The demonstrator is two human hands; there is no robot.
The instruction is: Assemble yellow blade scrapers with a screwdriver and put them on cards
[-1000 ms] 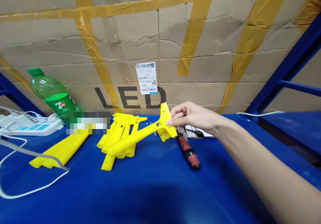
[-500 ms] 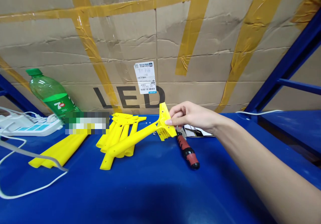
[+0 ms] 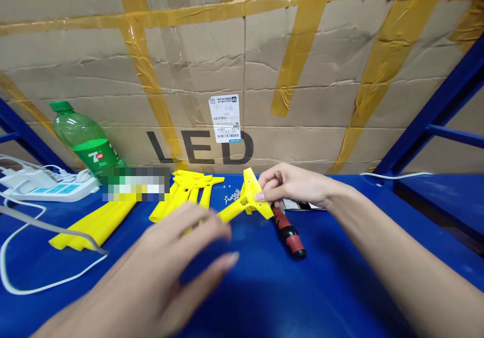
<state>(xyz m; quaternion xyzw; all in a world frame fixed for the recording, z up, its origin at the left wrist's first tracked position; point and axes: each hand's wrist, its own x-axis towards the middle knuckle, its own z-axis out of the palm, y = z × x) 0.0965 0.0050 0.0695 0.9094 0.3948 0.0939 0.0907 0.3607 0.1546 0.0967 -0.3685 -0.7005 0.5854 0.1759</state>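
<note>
My right hand [image 3: 293,185] pinches the flat head of a yellow plastic scraper-like part [image 3: 247,196], holding it just above the blue shelf surface [image 3: 340,282]. The part's long handle runs down and left and vanishes behind my left hand [image 3: 177,265]. That hand is blurred, its fingers stretched out and apart, hovering over the handle with nothing visibly in it. A pile of like yellow parts [image 3: 189,191] lies just behind.
A red-and-black handled tool [image 3: 289,233] lies right of the held part, with small screws [image 3: 231,195] and a paper beyond. Yellow tubes [image 3: 94,222], a white cable [image 3: 45,277], a power strip [image 3: 49,189] and a green bottle [image 3: 85,144] stand left. A taped cardboard box [image 3: 242,65] forms the back.
My left hand has come into view from the lower left and reached over the handle. My right hand has lowered the yellow part slightly and kept its grip.
</note>
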